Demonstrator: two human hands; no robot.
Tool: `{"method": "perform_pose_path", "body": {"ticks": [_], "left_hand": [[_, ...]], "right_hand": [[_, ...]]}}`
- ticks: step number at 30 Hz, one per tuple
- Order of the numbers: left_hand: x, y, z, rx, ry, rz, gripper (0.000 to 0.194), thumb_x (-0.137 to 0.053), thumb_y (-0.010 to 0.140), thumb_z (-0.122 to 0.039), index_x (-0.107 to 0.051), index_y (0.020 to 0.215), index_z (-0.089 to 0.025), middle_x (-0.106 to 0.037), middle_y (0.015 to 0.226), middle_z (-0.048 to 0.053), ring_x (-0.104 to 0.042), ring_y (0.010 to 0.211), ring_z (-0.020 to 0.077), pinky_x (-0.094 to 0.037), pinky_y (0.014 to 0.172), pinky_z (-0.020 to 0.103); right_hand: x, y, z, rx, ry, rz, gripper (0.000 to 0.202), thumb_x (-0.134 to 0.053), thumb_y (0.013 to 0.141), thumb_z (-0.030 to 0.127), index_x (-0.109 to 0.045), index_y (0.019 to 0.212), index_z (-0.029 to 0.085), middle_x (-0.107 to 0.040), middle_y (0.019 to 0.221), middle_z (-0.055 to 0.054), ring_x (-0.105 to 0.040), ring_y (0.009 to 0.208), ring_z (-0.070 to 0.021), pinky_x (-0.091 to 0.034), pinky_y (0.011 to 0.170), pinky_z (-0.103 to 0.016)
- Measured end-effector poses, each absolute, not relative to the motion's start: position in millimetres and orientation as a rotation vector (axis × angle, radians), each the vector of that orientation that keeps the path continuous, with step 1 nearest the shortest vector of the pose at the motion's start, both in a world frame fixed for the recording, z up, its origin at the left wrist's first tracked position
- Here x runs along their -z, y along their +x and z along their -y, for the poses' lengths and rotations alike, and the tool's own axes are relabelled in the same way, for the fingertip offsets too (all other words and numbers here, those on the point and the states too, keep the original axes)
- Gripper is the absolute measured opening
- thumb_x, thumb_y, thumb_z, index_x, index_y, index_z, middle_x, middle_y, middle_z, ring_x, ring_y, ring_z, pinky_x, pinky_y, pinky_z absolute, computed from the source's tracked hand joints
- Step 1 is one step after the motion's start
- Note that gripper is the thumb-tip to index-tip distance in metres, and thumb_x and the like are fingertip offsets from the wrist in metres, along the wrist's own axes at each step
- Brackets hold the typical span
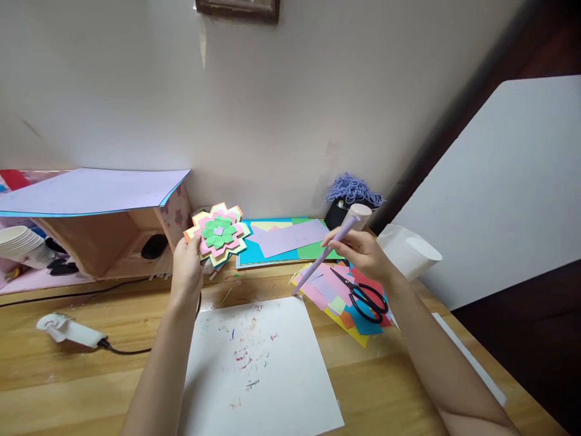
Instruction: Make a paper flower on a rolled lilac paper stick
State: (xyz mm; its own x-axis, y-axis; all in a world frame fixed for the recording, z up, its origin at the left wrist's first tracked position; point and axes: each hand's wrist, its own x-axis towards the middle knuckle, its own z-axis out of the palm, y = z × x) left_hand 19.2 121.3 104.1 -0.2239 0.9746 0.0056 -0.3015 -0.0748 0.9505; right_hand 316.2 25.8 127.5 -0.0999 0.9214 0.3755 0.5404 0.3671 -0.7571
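My left hand point(187, 261) grips the lower left edge of a layered paper flower point(218, 232), with green and pink layers and a small purple centre. In my right hand point(356, 249) is a thin rolled purple paper tube point(320, 260), slanting down to the left, its lower end near the top corner of a marked white board point(258, 369). Beneath the right hand, black scissors point(365, 300) lie on coloured paper scraps point(327, 290). Purple, blue and green paper sheets point(290, 238) lie behind, between the hands.
At the left stand an open box point(109, 236) topped with purple paper point(100, 189) and stacked cups point(22, 245). A white corded tool point(72, 331) lies in front. Blue yarn point(353, 189) sits in a black holder at the back right, near a white paper roll point(408, 251).
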Motion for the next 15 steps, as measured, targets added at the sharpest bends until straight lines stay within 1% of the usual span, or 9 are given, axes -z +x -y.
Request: {"method": "perform_pose_path", "body": {"ticks": [2,5,6,8,9,10,12,14,15], "left_hand": [[-105.9,17.0,-119.8,-1.534,0.893,-1.118,0.018,-0.054,0.069,-0.023,-0.062,0.084,-0.015,-0.064,0.072,0.001,-0.059,0.061,0.0116,-0.045,0.050,0.018],[-106.8,13.4,-121.1,-1.572,0.875,-1.122,0.015,-0.054,0.070,-0.021,-0.062,0.082,-0.015,-0.064,0.071,0.000,-0.058,0.059,0.0104,-0.044,0.048,0.017],[-106.5,12.1,-122.3,-1.589,0.868,-1.120,0.015,-0.054,0.070,-0.020,-0.062,0.082,-0.015,-0.064,0.071,0.000,-0.058,0.058,0.0104,-0.044,0.048,0.017],[-105.5,9.5,-125.1,-1.615,0.857,-1.115,0.015,-0.054,0.070,-0.019,-0.062,0.082,-0.015,-0.064,0.071,0.000,-0.058,0.058,0.0107,-0.046,0.050,0.019],[-105.0,8.2,-126.4,-1.619,0.855,-1.114,0.015,-0.054,0.070,-0.019,-0.062,0.083,-0.015,-0.064,0.071,0.000,-0.058,0.057,0.0110,-0.047,0.050,0.019],[-104.7,6.9,-127.5,-1.620,0.854,-1.115,0.016,-0.055,0.070,-0.020,-0.062,0.083,-0.014,-0.063,0.070,0.000,-0.058,0.057,0.0112,-0.048,0.050,0.020],[-104.4,4.8,-128.9,-1.623,0.848,-1.117,0.015,-0.055,0.070,-0.020,-0.062,0.082,-0.014,-0.063,0.070,0.000,-0.058,0.056,0.0110,-0.048,0.051,0.021],[-104.4,3.6,-129.4,-1.632,0.838,-1.124,0.014,-0.055,0.069,-0.020,-0.061,0.080,-0.014,-0.063,0.071,0.000,-0.058,0.057,0.0110,-0.049,0.052,0.021],[-104.4,3.6,-129.4,-1.635,0.832,-1.130,0.014,-0.055,0.069,-0.020,-0.061,0.080,-0.014,-0.063,0.071,0.000,-0.058,0.057,0.0112,-0.049,0.053,0.021]], "right_hand": [[-126.8,309.5,-41.8,-0.541,-1.334,1.847,0.028,-0.050,0.083,0.040,-0.064,0.082,0.015,-0.060,0.078,-0.004,-0.052,0.070,-0.0142,-0.041,0.063,-0.025],[-101.4,300.5,-64.8,-0.576,-1.372,1.902,0.028,-0.053,0.079,0.043,-0.063,0.080,0.017,-0.058,0.087,-0.006,-0.052,0.085,-0.0188,-0.041,0.076,-0.030],[-87.1,298.2,-70.0,-0.642,-1.366,1.911,0.027,-0.054,0.078,0.043,-0.062,0.079,0.017,-0.058,0.090,-0.006,-0.052,0.088,-0.0194,-0.040,0.079,-0.031],[-55.1,294.3,-74.1,-0.842,-1.349,1.843,0.026,-0.057,0.076,0.043,-0.061,0.076,0.017,-0.057,0.090,-0.006,-0.051,0.090,-0.0196,-0.039,0.081,-0.032],[-39.8,292.2,-72.9,-0.974,-1.350,1.732,0.026,-0.057,0.076,0.043,-0.061,0.076,0.017,-0.056,0.086,-0.005,-0.050,0.087,-0.0189,-0.040,0.080,-0.032],[-26.5,289.8,-69.9,-1.110,-1.336,1.573,0.026,-0.056,0.077,0.043,-0.060,0.081,0.017,-0.055,0.084,-0.004,-0.051,0.083,-0.0178,-0.041,0.076,-0.032],[-8.0,283.3,-59.9,-1.217,-1.289,1.454,0.031,-0.044,0.084,0.044,-0.055,0.099,0.019,-0.053,0.080,-0.003,-0.051,0.072,-0.0145,-0.043,0.064,-0.029],[-0.7,273.9,-47.3,-1.403,-1.113,1.212,0.032,-0.047,0.084,0.042,-0.052,0.107,0.019,-0.046,0.070,0.001,-0.046,0.060,-0.0101,-0.040,0.055,-0.023],[0.1,268.1,-40.7,-1.496,-1.030,1.110,0.033,-0.050,0.082,0.040,-0.051,0.108,0.020,-0.042,0.067,0.003,-0.041,0.054,-0.0076,-0.036,0.050,-0.020]]}}
